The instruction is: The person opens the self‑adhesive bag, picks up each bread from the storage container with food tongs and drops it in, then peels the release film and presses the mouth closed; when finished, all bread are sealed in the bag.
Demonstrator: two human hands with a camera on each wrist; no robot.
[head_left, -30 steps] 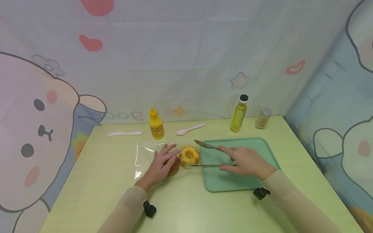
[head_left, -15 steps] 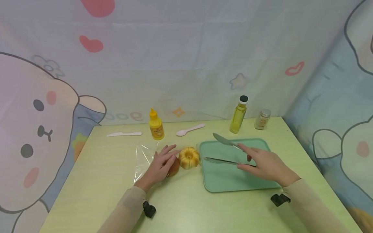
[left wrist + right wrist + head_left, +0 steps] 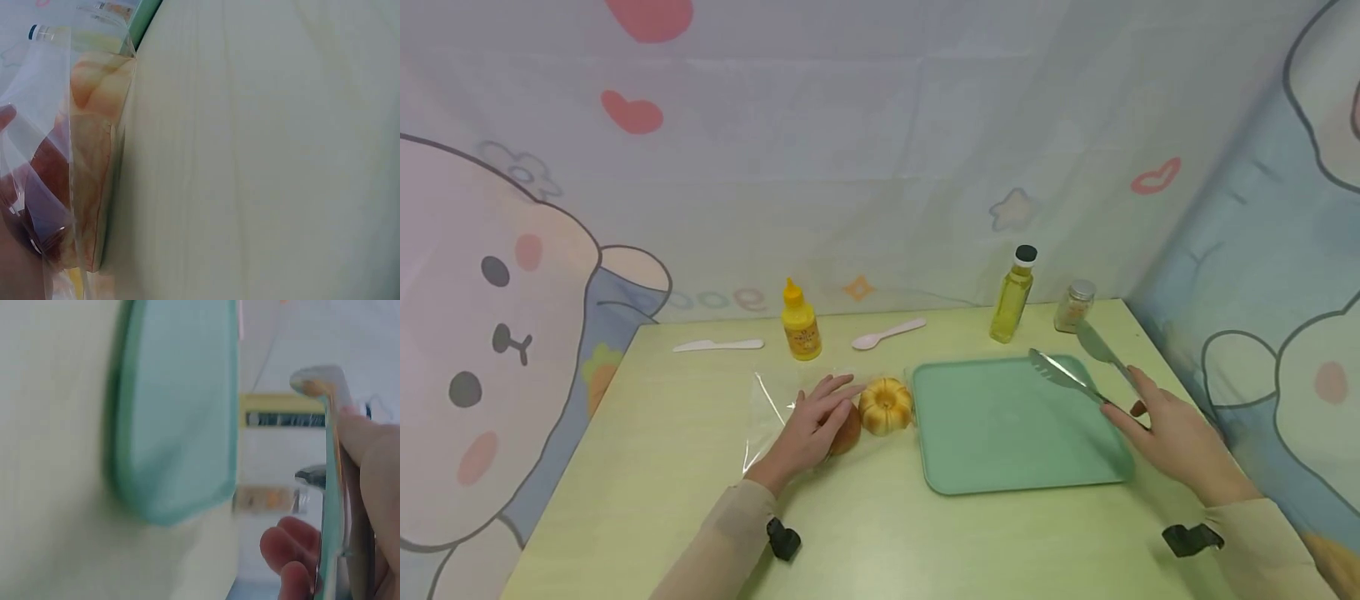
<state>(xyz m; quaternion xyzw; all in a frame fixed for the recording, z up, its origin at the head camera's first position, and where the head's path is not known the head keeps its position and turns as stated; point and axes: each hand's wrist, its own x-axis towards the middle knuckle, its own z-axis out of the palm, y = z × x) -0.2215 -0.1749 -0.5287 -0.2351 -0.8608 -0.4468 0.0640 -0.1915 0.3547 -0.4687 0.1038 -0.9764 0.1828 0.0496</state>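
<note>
Sleeves [image 3: 715, 542]: beige, with a black wrist device [image 3: 784, 540] beside each.
Left hand [image 3: 812, 429]: fingers spread and fairly straight, resting over the brown bun.
Right hand [image 3: 1176, 442]: thumb and forefinger clamped on the tongs [image 3: 1075, 382], whose ends stand apart with nothing between them.
Brown bun [image 3: 848, 433]: on the table [image 3: 880, 533], partly under the left hand, with clear film [image 3: 763, 421] showing around it.
Golden bun [image 3: 886, 406]: just right of the brown one, between it and the tray.
Tray [image 3: 1000, 433]: green, bare, below and left of the raised tongs.
Tong work: seems to be handling empty tongs while the left hand steadies the bread.
Next reach: would likely call for bringing the tong ends back leftward, one each side of a bun, without snagging the film.
Spoon [image 3: 889, 335] and knife [image 3: 718, 345]: pale, no lettering visible.
Yellow bottle [image 3: 802, 325]: printed label, too small to read.
Oil bottle [image 3: 1012, 296]: black cap; a dark strip blurs in the right wrist view.
Jar [image 3: 1074, 307]: silver lid, label unreadable.
Backdrop [image 3: 850, 183]: rounded outline letters low down, apparently o's and a g; word uncertain.
</note>
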